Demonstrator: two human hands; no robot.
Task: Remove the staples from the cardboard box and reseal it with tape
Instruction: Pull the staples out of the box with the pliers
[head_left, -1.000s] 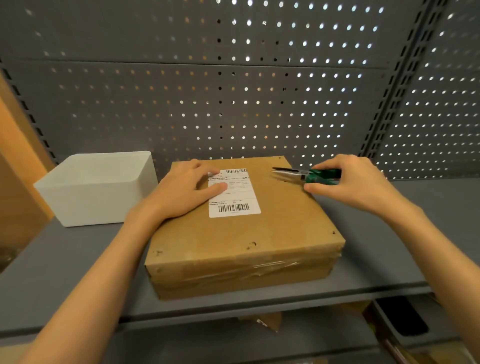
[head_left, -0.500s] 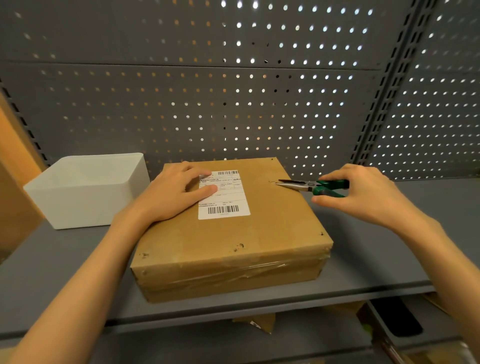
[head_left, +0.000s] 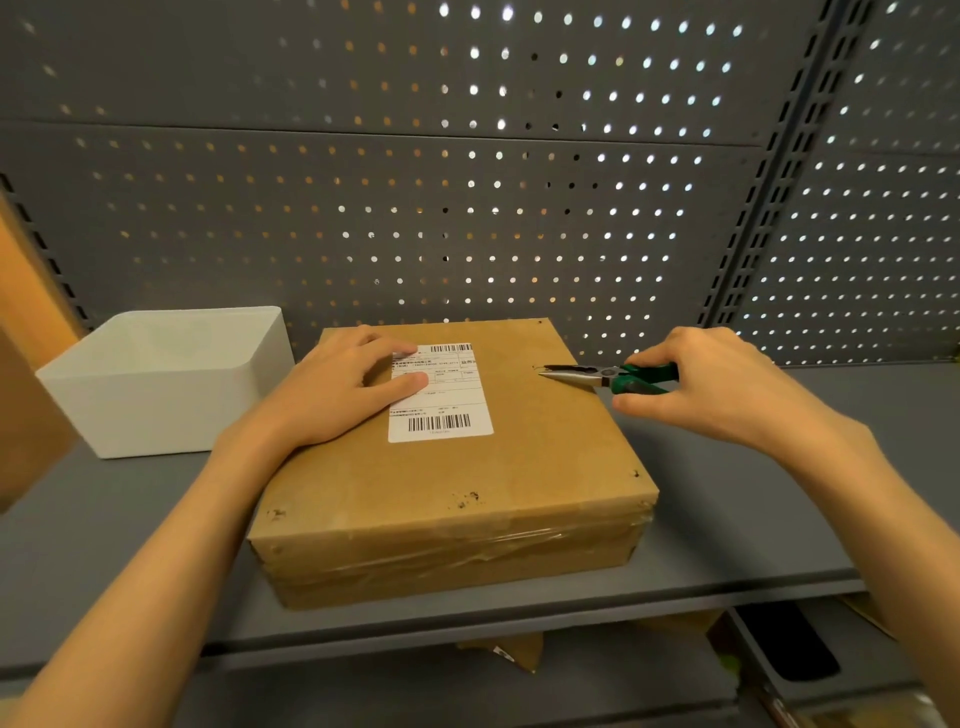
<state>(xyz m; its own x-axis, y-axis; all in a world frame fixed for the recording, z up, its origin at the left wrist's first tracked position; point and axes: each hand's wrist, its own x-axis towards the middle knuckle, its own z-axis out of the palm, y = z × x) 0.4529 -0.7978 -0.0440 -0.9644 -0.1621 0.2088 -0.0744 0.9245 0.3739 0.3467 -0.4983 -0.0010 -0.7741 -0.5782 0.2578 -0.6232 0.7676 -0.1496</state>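
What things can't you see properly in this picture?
Head view only:
- Staple at the pliers tip: too small.
- Label writing: too small; left hand covers part.
- Right hand hides the handles' ends.
- White bin inside: washed out.
- Lower shelf items: cut off.

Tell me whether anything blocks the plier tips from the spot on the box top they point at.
Nothing visible does. The green-handled needle-nose pliers, gripped by the right hand, have their tips right at a small dark mark on the brown cardboard box. The left hand rests flat well to the left.
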